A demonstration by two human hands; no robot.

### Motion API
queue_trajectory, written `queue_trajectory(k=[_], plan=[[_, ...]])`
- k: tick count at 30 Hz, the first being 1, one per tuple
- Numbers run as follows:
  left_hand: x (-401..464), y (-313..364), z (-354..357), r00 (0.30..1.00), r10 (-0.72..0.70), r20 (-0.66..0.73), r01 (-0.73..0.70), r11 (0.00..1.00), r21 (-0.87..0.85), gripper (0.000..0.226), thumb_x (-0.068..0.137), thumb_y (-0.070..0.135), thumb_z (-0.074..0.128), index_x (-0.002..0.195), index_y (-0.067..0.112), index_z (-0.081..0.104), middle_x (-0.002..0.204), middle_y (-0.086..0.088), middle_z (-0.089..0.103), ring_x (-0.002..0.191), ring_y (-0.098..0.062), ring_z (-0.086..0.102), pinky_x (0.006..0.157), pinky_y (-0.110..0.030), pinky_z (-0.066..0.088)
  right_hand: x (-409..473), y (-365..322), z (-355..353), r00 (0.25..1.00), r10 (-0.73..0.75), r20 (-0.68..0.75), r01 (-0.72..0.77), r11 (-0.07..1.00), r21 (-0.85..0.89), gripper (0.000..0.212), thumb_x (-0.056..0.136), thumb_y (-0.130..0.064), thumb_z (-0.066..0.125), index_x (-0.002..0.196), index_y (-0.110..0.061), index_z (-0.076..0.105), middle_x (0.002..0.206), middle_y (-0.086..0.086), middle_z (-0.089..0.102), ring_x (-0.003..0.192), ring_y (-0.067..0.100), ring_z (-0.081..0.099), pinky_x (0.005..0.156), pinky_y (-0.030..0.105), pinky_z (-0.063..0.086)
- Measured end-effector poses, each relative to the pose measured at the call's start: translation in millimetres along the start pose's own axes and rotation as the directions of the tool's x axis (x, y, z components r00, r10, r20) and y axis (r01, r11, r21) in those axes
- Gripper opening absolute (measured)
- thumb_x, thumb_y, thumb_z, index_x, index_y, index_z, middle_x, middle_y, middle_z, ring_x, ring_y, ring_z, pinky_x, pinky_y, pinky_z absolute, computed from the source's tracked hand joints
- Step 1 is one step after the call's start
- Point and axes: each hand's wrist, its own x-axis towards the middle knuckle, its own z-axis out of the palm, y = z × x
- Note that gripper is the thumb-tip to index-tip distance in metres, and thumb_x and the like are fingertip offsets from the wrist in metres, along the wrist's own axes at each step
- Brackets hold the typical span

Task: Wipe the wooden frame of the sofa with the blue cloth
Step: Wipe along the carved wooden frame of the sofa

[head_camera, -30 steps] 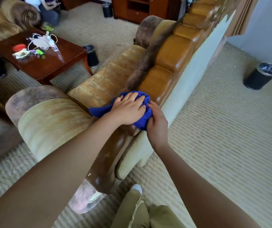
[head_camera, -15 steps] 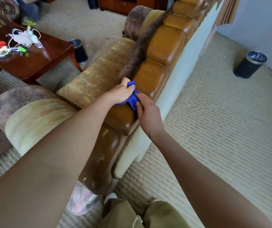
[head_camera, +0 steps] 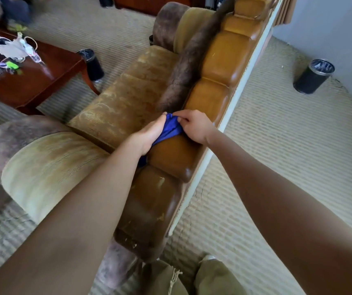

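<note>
Soft, even daylight fills the room; glare streaks the glossy wooden frame (head_camera: 224, 67). Wide-angle distortion bows the carpet (head_camera: 277, 156) edges, and the far left corner blurs.

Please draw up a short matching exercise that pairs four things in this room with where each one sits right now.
Things:
1. blue cloth
2. black bin with silver rim
3. tangled white cable
4. dark cylindrical bin

Places:
A. on the carpet behind the sofa, near the wall
B. on the red-brown coffee table
C. between both hands on the wooden frame
D. on the carpet beside the coffee table's corner

Pairs: 1-C, 2-A, 3-B, 4-D
</note>
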Motion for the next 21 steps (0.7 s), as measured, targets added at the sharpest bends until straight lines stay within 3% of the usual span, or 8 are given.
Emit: queue_trajectory(k=[5, 9, 11, 14, 18, 21], plan=[[-12, -2, -1, 0.999, 0.027, 0.041, -0.028, 0.999, 0.024, 0.06, 0.097, 0.059, 0.023, 0.144, 0.024, 0.038, 0.144, -0.01, 0.043, 0.13, -0.027, 0.042, 0.111, -0.04, 0.032, -11, -2, 3, 0.999, -0.01, -0.048, 0.01, 1.0, 0.002, 0.037, 0.1, -0.012, 0.037, 0.131, -0.015, 0.055, 0.138, 0.004, 0.052, 0.128, 0.02, 0.045, 0.101, 0.02, 0.029], [-22, -12, -5, 0.992, 0.072, 0.106, -0.078, 0.996, 0.048, 0.061, 0.097, 0.059, 0.022, 0.148, 0.026, 0.029, 0.153, -0.004, 0.032, 0.138, -0.022, 0.032, 0.116, -0.041, 0.024, -34, 2, 14, 0.986, -0.114, -0.123, 0.122, 0.991, 0.057, 0.035, 0.097, -0.006, 0.042, 0.127, -0.011, 0.059, 0.135, 0.003, 0.055, 0.127, 0.017, 0.047, 0.099, 0.011, 0.025], [-29, -21, -4, 0.988, 0.131, 0.081, -0.139, 0.985, 0.105, 0.06, 0.098, 0.057, 0.023, 0.149, 0.025, 0.027, 0.154, -0.002, 0.027, 0.14, -0.02, 0.028, 0.116, -0.039, 0.021, -50, 8, 23, 0.959, -0.179, -0.221, 0.204, 0.974, 0.101, 0.032, 0.094, -0.002, 0.046, 0.121, -0.007, 0.063, 0.129, 0.005, 0.06, 0.123, 0.016, 0.05, 0.101, 0.007, 0.026], [-38, -30, 5, 0.983, 0.181, -0.023, -0.175, 0.971, 0.164, 0.058, 0.097, 0.054, 0.029, 0.144, 0.021, 0.033, 0.149, -0.007, 0.036, 0.133, -0.026, 0.037, 0.111, -0.043, 0.029, -66, 15, 30, 0.924, -0.205, -0.324, 0.279, 0.938, 0.204, 0.031, 0.091, 0.003, 0.049, 0.116, -0.004, 0.065, 0.122, 0.006, 0.063, 0.115, 0.007, 0.051, 0.099, 0.001, 0.027], [-53, -26, 15, 0.954, 0.272, -0.122, -0.233, 0.936, 0.265, 0.051, 0.096, 0.051, 0.032, 0.131, 0.017, 0.044, 0.135, -0.013, 0.045, 0.123, -0.032, 0.045, 0.104, -0.047, 0.035, -73, 18, 41, 0.864, -0.128, -0.487, 0.299, 0.908, 0.293, 0.03, 0.092, 0.004, 0.048, 0.115, -0.004, 0.066, 0.121, 0.004, 0.062, 0.114, 0.002, 0.049, 0.101, 0.004, 0.029], [-67, -18, 28, 0.849, 0.522, -0.076, -0.407, 0.74, 0.536, 0.046, 0.1, 0.04, 0.032, 0.138, 0.016, 0.043, 0.142, -0.01, 0.043, 0.131, -0.027, 0.038, 0.108, -0.041, 0.029, -77, 23, 54, 0.757, 0.072, -0.65, 0.242, 0.893, 0.381, 0.027, 0.093, 0.0, 0.047, 0.114, -0.005, 0.063, 0.116, -0.004, 0.06, 0.113, 0.01, 0.053, 0.1, 0.013, 0.036]])
